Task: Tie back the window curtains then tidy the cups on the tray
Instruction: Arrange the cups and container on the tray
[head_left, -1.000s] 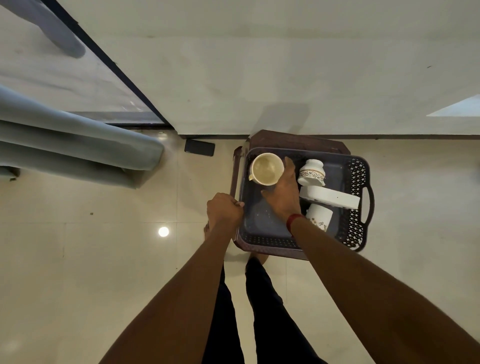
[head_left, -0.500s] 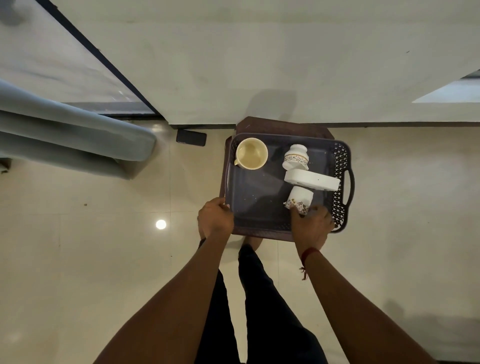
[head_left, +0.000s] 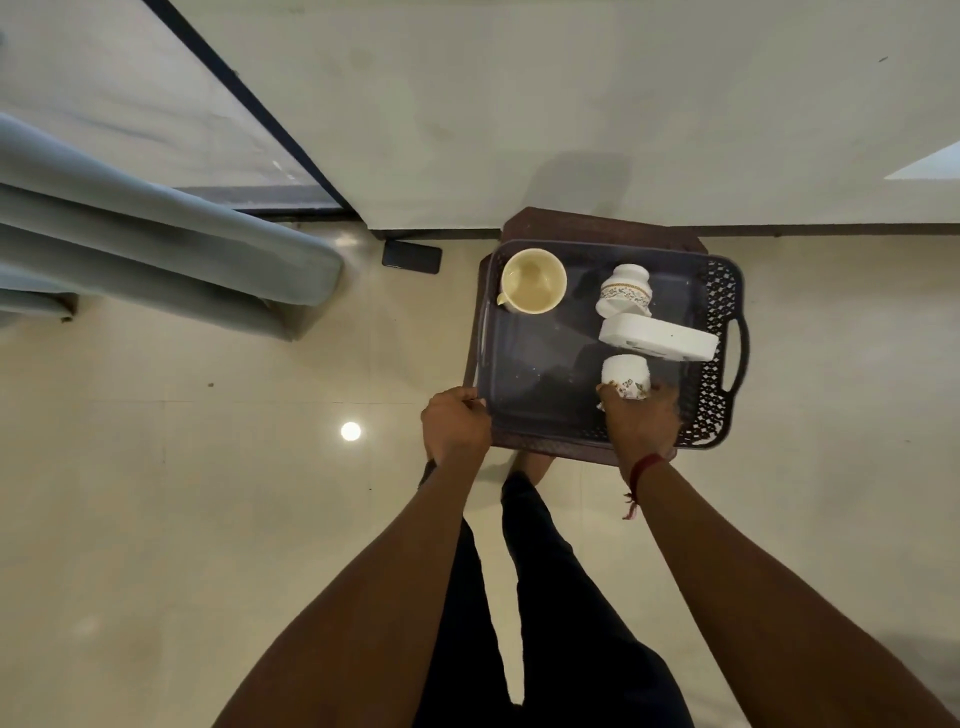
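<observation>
Looks like the grey-blue fabric curtain (head_left: 156, 244) at 10 o'clock is gathered already, though the tie isn't visible. Cups seem half sorted: the right hand (head_left: 644, 421) has its fingers curled round the small white floral cup (head_left: 625, 375) at 5 o'clock in the dark plastic tray (head_left: 540, 374). The left hand (head_left: 454, 423) grips its 7 o'clock corner.

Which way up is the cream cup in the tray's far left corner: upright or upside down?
Upright. The cream cup shows its round open mouth and its inside from above, standing in the tray.
</observation>
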